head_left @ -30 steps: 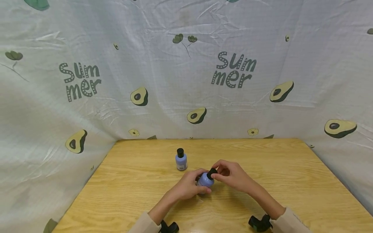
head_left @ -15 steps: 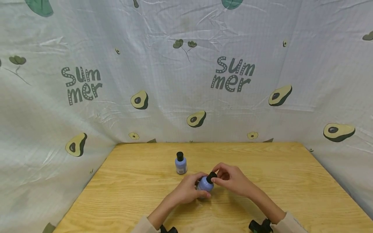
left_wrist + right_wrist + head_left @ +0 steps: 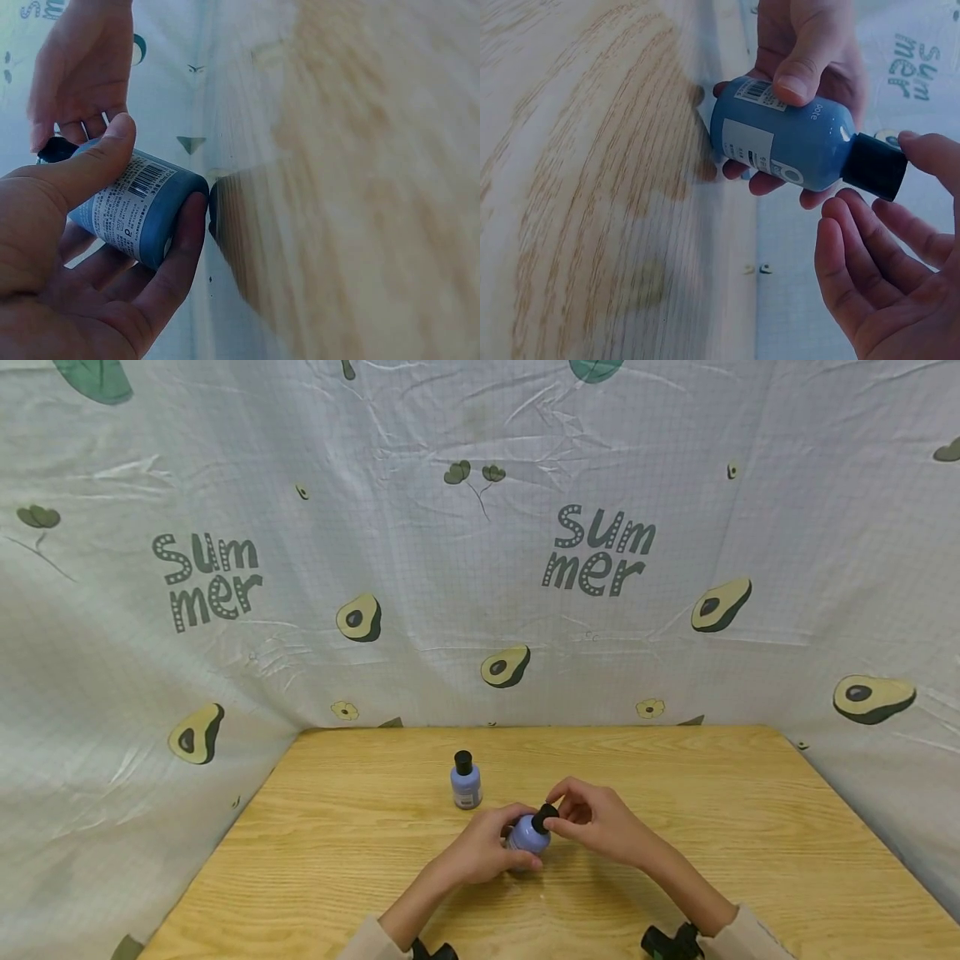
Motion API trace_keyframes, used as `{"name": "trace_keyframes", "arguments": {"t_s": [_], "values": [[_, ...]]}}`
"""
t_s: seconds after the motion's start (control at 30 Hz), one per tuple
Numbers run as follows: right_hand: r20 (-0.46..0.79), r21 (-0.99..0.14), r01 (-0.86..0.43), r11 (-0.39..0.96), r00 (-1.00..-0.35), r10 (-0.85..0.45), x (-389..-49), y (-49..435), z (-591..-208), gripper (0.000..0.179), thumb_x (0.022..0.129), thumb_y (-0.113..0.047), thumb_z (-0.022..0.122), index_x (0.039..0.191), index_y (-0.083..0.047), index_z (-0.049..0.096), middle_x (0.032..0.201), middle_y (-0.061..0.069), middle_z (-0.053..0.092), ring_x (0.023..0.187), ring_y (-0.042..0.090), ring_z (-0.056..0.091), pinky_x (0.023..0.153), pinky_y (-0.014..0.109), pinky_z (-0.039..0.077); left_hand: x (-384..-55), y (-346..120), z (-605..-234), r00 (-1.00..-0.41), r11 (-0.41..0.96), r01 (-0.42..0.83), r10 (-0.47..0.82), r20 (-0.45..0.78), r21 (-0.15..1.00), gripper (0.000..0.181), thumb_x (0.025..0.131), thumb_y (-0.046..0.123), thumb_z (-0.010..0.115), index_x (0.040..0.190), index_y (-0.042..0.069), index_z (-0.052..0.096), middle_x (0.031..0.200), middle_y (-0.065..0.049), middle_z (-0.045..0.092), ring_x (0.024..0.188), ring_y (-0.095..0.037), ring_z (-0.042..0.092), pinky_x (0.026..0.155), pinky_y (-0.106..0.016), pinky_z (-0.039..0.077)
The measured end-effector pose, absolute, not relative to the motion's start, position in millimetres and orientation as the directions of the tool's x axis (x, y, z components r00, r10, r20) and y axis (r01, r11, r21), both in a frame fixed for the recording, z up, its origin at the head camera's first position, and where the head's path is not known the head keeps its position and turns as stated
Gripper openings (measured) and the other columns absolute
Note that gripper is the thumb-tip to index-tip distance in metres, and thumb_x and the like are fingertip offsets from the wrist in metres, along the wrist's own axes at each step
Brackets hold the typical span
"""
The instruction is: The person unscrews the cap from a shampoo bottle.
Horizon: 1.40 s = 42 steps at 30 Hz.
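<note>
A periwinkle-blue bottle (image 3: pixel 529 835) is held tilted above the table in the head view, its black cap (image 3: pixel 875 166) pointing up and to the right. The left hand (image 3: pixel 483 850) grips its body, thumb on the near side and fingers round the far side. The right hand (image 3: pixel 603 825) pinches the cap between thumb and fingertips. White labels with print and a barcode show on the bottle (image 3: pixel 135 199) in the left wrist view. A second bottle of the same kind (image 3: pixel 466 785), black cap on, stands upright behind the left hand.
The wooden table (image 3: pixel 337 827) spreads out around both hands. A pale cloth (image 3: pixel 420 552) printed with avocados and lettering hangs behind it and along its sides. Black wrist devices (image 3: pixel 670 942) sit by the sleeves, close above the table's near part.
The head view has tilted up slightly, so everything sits a little lower in it. Both hands keep their hold on the bottle and cap; no clear turning of the cap shows.
</note>
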State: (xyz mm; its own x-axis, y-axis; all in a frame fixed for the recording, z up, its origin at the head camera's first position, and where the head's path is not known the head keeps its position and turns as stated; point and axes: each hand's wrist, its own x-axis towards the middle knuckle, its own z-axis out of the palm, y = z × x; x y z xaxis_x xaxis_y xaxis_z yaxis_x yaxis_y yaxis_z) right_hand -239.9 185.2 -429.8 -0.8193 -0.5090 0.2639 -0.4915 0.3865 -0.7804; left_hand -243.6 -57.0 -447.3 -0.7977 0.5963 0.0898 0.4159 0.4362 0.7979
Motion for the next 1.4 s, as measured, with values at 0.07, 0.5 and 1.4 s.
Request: {"name": "trace_keyframes", "arguments": {"t_s": [0.07, 0.5, 1.4], "values": [[0.259, -0.782, -0.486, 0.39, -0.823, -0.506, -239.9, 185.1, -430.1, 0.021, 0.099, -0.026, 0.072, 0.114, -0.013, 0.066, 0.091, 0.001, 0.07, 0.078, 0.006, 0.066, 0.072, 0.025, 0.057, -243.5, -57.0, -447.6, -0.795, 0.437, 0.419, 0.6, 0.09, 0.796, 0.054, 0.088, 0.023, 0.085, 0.137, 0.014, 0.064, 0.129, -0.006, 0.071, 0.115, -0.019, 0.069, 0.096, -0.031, 0.056], [0.26, -0.779, -0.483, 0.4, -0.83, -0.494, -237.8, 185.5, -430.1, 0.023, 0.098, -0.026, 0.074, 0.114, -0.013, 0.065, 0.09, 0.0, 0.069, 0.077, 0.006, 0.065, 0.073, 0.025, 0.057, -242.3, -55.9, -447.2, -0.801, 0.465, 0.423, 0.593, 0.082, 0.778, 0.053, 0.088, 0.024, 0.085, 0.135, 0.015, 0.065, 0.127, -0.003, 0.072, 0.114, -0.015, 0.069, 0.095, -0.029, 0.055], [0.27, -0.774, -0.5, 0.388, -0.815, -0.513, -238.7, 184.4, -430.7, 0.024, 0.098, -0.026, 0.073, 0.116, -0.012, 0.066, 0.089, 0.0, 0.069, 0.075, 0.006, 0.065, 0.071, 0.025, 0.056, -242.8, -57.0, -447.6, -0.798, 0.453, 0.421, 0.597, 0.083, 0.786, 0.054, 0.087, 0.026, 0.085, 0.136, 0.017, 0.064, 0.129, -0.003, 0.071, 0.115, -0.015, 0.068, 0.095, -0.029, 0.054]]}}
